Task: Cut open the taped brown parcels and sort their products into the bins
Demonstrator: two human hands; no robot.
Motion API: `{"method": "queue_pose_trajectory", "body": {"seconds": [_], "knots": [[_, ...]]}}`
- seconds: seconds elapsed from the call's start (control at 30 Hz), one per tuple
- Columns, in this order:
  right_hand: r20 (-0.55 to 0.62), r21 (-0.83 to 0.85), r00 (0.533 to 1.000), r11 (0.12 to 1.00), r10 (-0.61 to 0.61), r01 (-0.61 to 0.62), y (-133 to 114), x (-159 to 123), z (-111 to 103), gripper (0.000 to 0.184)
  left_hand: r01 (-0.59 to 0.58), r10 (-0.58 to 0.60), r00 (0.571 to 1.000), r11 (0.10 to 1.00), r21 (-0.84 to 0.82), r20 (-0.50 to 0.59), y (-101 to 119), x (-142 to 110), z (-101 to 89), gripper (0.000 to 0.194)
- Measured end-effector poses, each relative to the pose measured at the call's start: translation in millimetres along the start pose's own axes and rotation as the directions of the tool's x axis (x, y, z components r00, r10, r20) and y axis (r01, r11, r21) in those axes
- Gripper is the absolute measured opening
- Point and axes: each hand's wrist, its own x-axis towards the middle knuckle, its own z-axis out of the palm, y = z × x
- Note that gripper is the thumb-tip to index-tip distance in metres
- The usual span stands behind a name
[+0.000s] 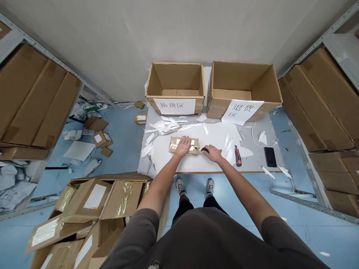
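Observation:
My left hand (183, 146) lies with fingers stretched over the top of a small cardboard box (174, 143) and presses it against the white worktable. Clear tape and a pale label show on the box. In my right hand (214, 153) is a tool with a yellow and black handle (204, 150). Its thin tip touches or nearly touches the box's right end; the exact kind of tool is too small to tell. A red and black utility knife (238, 156) lies to the right of my right hand, apart from it.
Two open cardboard boxes with paper signs, a left one (175, 106) and a right one (244, 108), stand at the table's back. Paper scraps (162, 127) and a phone (270, 157) lie on the table. A large carton of parcels (92, 209) stands at lower left.

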Motion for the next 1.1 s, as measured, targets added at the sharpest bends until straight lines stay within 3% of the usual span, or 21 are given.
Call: {"method": "queue_pose_trajectory", "body": {"seconds": [0.33, 0.6, 0.87, 0.97, 1.1], "knots": [[-0.017, -0.198, 0.995, 0.976, -0.101, 0.096, 12, 19, 0, 0.041, 0.007, -0.008, 1.0, 0.997, -0.077, -0.015, -1, -1, 8.2, 0.055], [-0.051, -0.257, 0.991, 0.96, -0.127, 0.11, 19, 24, 5, 0.043, 0.033, -0.036, 0.999, 0.995, -0.091, -0.037, -1, -4, 10.9, 0.053], [-0.076, -0.266, 0.986, 0.956, -0.148, 0.123, 31, 44, -7, 0.038, 0.015, -0.043, 0.985, 0.987, -0.161, -0.169, -3, -3, 21.8, 0.045], [-0.096, -0.174, 0.991, 0.982, -0.09, 0.072, 35, 37, -6, 0.036, 0.021, -0.051, 0.985, 0.984, -0.178, -0.164, -2, -4, 17.4, 0.044], [-0.117, 0.214, 0.976, 0.965, 0.182, -0.154, 21, 13, 24, 0.038, 0.009, -0.025, 0.996, 0.983, -0.185, -0.082, -3, -10, -3.6, 0.05]]}}
